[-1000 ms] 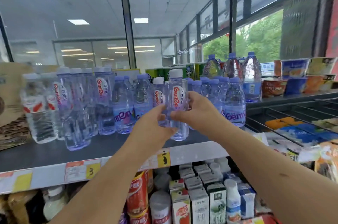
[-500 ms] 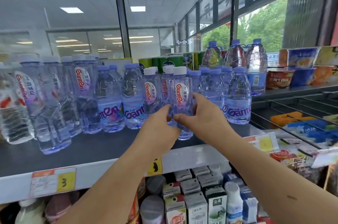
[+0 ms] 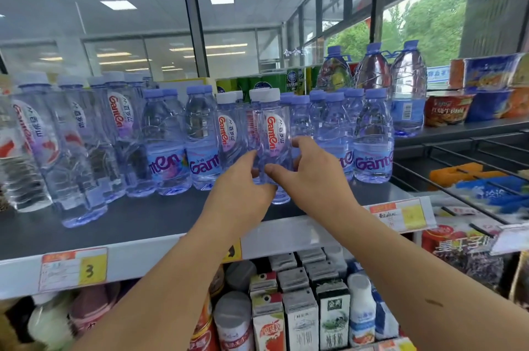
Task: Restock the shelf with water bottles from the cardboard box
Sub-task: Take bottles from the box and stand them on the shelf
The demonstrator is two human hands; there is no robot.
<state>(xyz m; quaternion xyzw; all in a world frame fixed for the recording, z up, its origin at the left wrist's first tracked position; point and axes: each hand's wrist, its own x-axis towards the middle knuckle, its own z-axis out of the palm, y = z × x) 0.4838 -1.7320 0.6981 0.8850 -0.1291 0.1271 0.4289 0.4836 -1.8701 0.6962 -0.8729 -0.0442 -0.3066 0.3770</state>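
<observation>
A clear water bottle (image 3: 273, 124) with a white cap and red Ganten label stands upright on the dark shelf (image 3: 143, 219). My left hand (image 3: 243, 193) holds its lower left side and my right hand (image 3: 309, 176) grips its lower right side, thumb across the front. Rows of similar white-capped and blue-capped bottles (image 3: 169, 147) stand close behind and to both sides. The cardboard box is not in view.
Three large blue-capped jugs (image 3: 406, 87) stand at the back right beside noodle bowls (image 3: 446, 108). Price tags (image 3: 73, 269) line the shelf edge. Cartons and cans (image 3: 300, 319) fill the shelf below. A wire rack (image 3: 472, 176) with packets lies to the right.
My view has shifted slightly; both hands stay on the same bottle, which stands on the shelf among the others in the front row.
</observation>
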